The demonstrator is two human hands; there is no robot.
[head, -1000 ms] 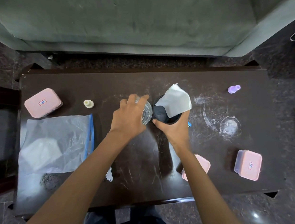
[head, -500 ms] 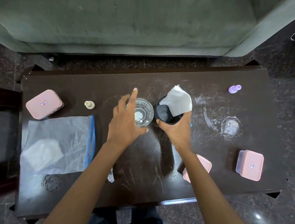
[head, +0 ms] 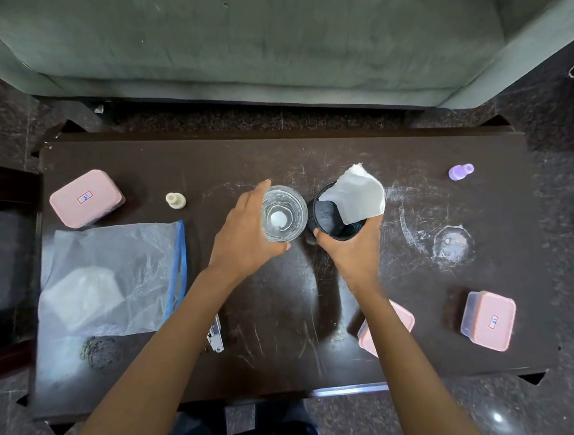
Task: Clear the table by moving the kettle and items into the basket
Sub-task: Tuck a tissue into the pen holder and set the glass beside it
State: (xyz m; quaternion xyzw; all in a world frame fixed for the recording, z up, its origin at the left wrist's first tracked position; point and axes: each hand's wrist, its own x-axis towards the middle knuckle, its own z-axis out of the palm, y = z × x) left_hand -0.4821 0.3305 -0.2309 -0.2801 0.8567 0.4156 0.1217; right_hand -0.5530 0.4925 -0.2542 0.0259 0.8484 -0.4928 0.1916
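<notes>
On the table [head: 410, 145], mid-way along near its far edge, the right hand [head: 353, 250] grips a stiff black mesh basket [head: 330, 217] holding light tissue [head: 356, 194], while the left hand [head: 245, 234] wraps a fragile, slippery glass [head: 283, 214], best held around its wall.

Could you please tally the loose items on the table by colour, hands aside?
Pink boxes: 3
Clear: 2, glass, plastic bag
Black mesh cup: 1
White tissue: 1
Cream cap: 1
Purple cap: 1
Metal tool: 1
Total: 10
</notes>
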